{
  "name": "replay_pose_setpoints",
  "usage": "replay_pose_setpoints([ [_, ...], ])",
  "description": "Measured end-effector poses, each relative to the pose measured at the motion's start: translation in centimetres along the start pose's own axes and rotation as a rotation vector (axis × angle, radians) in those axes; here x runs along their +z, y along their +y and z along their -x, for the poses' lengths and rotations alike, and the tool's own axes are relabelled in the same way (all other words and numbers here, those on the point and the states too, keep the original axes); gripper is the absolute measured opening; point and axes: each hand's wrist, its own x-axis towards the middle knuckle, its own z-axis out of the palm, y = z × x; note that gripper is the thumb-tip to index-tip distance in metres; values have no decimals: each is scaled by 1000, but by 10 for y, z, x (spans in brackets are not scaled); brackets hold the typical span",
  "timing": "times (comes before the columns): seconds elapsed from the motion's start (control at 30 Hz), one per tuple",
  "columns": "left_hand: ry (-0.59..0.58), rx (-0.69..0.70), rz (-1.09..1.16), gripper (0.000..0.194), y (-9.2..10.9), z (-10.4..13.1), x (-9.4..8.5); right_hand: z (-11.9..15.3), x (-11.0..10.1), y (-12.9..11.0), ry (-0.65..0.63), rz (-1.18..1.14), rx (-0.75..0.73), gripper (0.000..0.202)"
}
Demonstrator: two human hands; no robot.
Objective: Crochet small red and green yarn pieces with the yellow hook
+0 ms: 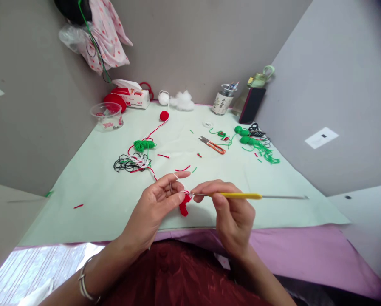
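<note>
My left hand (pixel 160 202) pinches a small red crochet piece (pixel 184 207) between thumb and fingers, and its index finger is stretched out with white yarn (pixel 181 182) running over it. In my right hand (pixel 233 208) is a crochet hook (pixel 241 196) with a yellow handle, held near level. The hook's working tip meets the top edge of the red piece, where some white stitches show; its other metal end points right. Red and white strands lead from near my left hand back to a tangle of white yarn (pixel 139 160) on the table.
Orange-handled thread snips (pixel 212 145) lie mid-table. Behind them are a red yarn ball (pixel 164 115), white stuffing (pixel 182 100) and a pen jar (pixel 222 100). Green crocheted pieces (pixel 245 135) lie right, near a propped phone (pixel 252 105). Left are a green yarn bundle (pixel 144 145) and a plastic tub (pixel 107 117).
</note>
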Motion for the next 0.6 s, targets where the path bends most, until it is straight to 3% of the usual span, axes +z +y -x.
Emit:
replay_pose_setpoints([
  [0.17, -35, -1, -16, 43, 0, 1, 0, 1, 2, 0, 9, 126, -128, 27],
  [0.4, -27, -9, -2, 40, 1, 1, 0, -1, 3, 2, 74, -76, 21, 23],
  [0.6, -42, -3, -12, 38, -1, 1, -2, -2, 0, 3, 18, -207, 86, 22],
])
